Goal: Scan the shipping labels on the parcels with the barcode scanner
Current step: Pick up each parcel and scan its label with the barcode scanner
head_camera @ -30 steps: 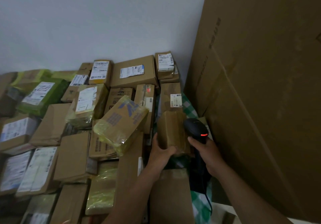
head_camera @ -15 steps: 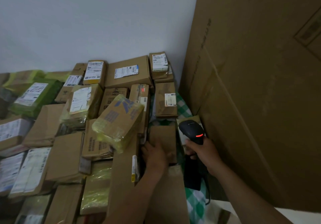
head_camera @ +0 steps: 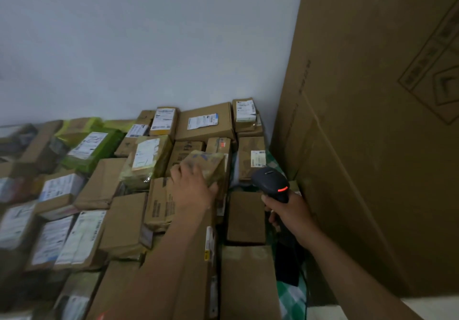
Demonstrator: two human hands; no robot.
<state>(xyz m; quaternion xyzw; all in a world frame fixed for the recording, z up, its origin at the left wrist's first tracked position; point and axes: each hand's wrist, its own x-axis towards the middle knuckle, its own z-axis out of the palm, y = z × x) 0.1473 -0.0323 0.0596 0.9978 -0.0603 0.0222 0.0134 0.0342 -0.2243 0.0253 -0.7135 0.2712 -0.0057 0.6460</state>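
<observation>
Many cardboard parcels lie packed together against the white wall. My left hand (head_camera: pixel 192 186) rests on the near end of a tilted parcel wrapped in yellowish film with blue print (head_camera: pixel 208 162), fingers curled over it. My right hand (head_camera: pixel 288 210) grips the black barcode scanner (head_camera: pixel 270 181), whose red light glows; its head points toward the pile. A small plain brown parcel (head_camera: pixel 246 216) lies flat just left of the scanner. Behind it stands a box with a white barcode label (head_camera: pixel 257 158).
A very large cardboard sheet (head_camera: pixel 372 145) leans upright along the right side, close to my right arm. A green-wrapped parcel (head_camera: pixel 92 148) sits at the left. Green checked cloth (head_camera: pixel 290 295) shows under the parcels near the bottom right.
My left hand let go of the small brown parcel, which now lies flat, and moved up and left onto the film-wrapped parcel. The scanner stayed in my right hand.
</observation>
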